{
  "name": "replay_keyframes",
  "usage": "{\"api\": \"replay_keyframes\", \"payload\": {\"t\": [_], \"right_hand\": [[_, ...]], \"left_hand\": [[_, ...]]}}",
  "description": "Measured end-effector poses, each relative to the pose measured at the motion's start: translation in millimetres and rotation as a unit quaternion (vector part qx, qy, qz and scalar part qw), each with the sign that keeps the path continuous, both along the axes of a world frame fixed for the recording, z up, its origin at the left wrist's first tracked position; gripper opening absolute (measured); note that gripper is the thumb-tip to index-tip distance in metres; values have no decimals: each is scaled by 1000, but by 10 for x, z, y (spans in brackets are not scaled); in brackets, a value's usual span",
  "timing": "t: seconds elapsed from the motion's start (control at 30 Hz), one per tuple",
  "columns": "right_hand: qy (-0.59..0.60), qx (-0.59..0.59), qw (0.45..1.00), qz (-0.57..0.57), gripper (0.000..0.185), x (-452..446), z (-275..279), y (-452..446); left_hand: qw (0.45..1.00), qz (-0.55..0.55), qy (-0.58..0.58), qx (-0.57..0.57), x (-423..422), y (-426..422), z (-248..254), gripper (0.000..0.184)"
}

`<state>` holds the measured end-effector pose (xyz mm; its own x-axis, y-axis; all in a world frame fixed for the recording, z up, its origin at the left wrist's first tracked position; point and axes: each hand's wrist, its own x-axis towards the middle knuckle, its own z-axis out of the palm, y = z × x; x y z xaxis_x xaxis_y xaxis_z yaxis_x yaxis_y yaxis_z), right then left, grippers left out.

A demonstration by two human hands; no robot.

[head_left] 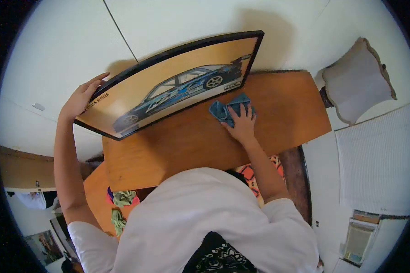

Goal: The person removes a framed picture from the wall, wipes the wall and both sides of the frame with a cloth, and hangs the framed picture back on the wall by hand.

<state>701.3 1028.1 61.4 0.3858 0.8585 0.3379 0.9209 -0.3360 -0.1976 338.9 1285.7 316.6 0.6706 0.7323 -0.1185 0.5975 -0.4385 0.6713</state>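
A black-framed picture of a blue car (177, 86) leans back against the wall, its lower edge on the wooden tabletop (200, 141). My left hand (84, 96) is closed on the upper left corner of the frame, with some fingers hidden behind it. A folded blue cloth (219, 110) lies on the tabletop just in front of the frame's right half. On top of this cloth my right hand (242, 125) presses down, its fingers a little apart and bent over the fabric.
A lamp with a pale shade (357, 84) stands at the right, close to the table's end. White blinds (382, 159) hang beyond it. Green crumpled cloths (123, 199) lie on a lower wooden surface at my left. Orange patterned fabric (248, 173) shows below the table edge.
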Motion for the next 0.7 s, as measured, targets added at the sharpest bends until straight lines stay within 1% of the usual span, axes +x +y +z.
{"api": "replay_keyframes", "payload": {"t": [0.07, 0.1, 0.17, 0.2, 0.27, 0.33, 0.43, 0.47, 0.53, 0.57, 0.6, 0.7], "right_hand": [[4, -12, 1000, 28, 47, 139, -175, 12], [81, 19, 996, 34, 44, 208, -160, 21], [233, 81, 968, 45, 38, 382, -108, 90], [301, 135, 944, -4, 34, 453, -53, 141], [430, 234, 866, -100, 28, 543, 139, 237], [427, 398, 802, -123, 21, 403, 657, 319], [353, 516, 780, -24, 20, 442, 1007, 478], [346, 502, 792, -23, 20, 487, 1046, 515], [333, 477, 814, -18, 20, 557, 1126, 598], [312, 485, 817, -21, 21, 552, 1175, 646], [292, 494, 819, -26, 21, 516, 1244, 694], [232, 502, 832, -43, 27, 406, 1317, 955]], "left_hand": [[1000, 0, -2, 4, -2, 5, -9, 46], [1000, 3, -3, -4, -2, 2, -4, 46], [1000, 7, -7, -20, 7, -10, 21, 48], [1000, 13, 6, 0, 27, -31, 41, 49], [998, 25, 34, 38, 72, -99, 80, 51], [999, 18, 46, 19, 100, -97, 118, 54], [999, -20, 37, 21, 198, -55, 137, 57], [999, -36, 30, 26, 226, -31, 125, 57], [998, -15, 47, 24, 288, 69, -37, 58], [998, -3, 56, 26, 292, 103, -69, 59], [998, 17, 59, 19, 335, 25, -24, 63], [996, 19, 83, 15, 363, -78, 65, 68]]}}
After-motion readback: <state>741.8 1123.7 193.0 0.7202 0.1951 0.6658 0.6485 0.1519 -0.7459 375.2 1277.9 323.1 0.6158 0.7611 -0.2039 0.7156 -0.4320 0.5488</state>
